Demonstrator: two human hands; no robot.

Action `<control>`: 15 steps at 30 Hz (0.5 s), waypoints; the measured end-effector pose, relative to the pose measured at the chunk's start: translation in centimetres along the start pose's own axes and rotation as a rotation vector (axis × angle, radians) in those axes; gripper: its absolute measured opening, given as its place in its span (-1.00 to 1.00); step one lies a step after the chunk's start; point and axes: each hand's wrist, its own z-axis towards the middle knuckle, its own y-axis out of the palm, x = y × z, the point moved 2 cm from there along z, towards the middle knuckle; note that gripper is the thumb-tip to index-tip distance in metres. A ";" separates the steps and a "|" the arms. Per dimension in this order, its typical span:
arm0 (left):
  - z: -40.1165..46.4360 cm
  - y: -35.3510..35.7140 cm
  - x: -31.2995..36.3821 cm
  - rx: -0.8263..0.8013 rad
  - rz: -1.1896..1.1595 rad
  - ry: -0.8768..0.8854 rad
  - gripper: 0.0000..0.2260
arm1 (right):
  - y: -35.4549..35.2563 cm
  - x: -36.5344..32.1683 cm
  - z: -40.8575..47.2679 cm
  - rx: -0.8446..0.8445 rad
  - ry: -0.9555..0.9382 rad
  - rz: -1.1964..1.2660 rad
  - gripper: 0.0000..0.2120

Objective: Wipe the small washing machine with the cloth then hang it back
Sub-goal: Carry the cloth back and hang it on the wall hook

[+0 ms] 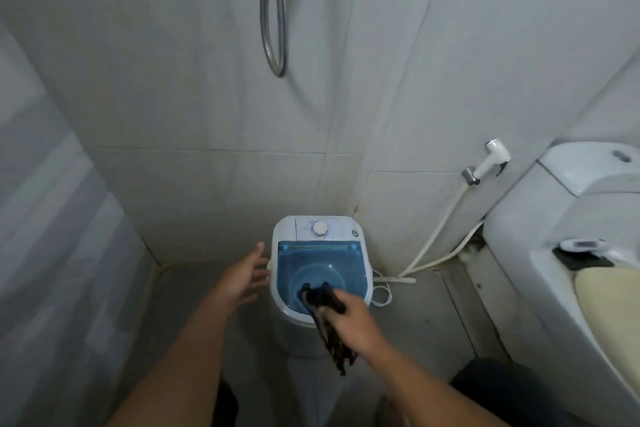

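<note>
A small white washing machine (320, 225) with a translucent blue lid and a round dial stands on the floor against the tiled wall. My right hand (353, 319) hovers over the lid's near edge, shut on a dark cloth (332, 340) that dangles down past the machine's front. My left hand (242, 276) is open with spread fingers just left of the machine's side, close to it but apart as far as I can tell.
A white toilet (554, 253) with a cream seat cover fills the right side. A bidet sprayer (491, 159) hangs on the wall with its hose running down behind the machine. A metal shower hose (275, 28) loops above. A frosted partition stands at the left.
</note>
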 end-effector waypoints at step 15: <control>-15.5 8.1 7.7 -0.205 0.084 0.501 -0.93 | -9.4 -11.1 -6.0 0.038 -0.052 0.603 -0.73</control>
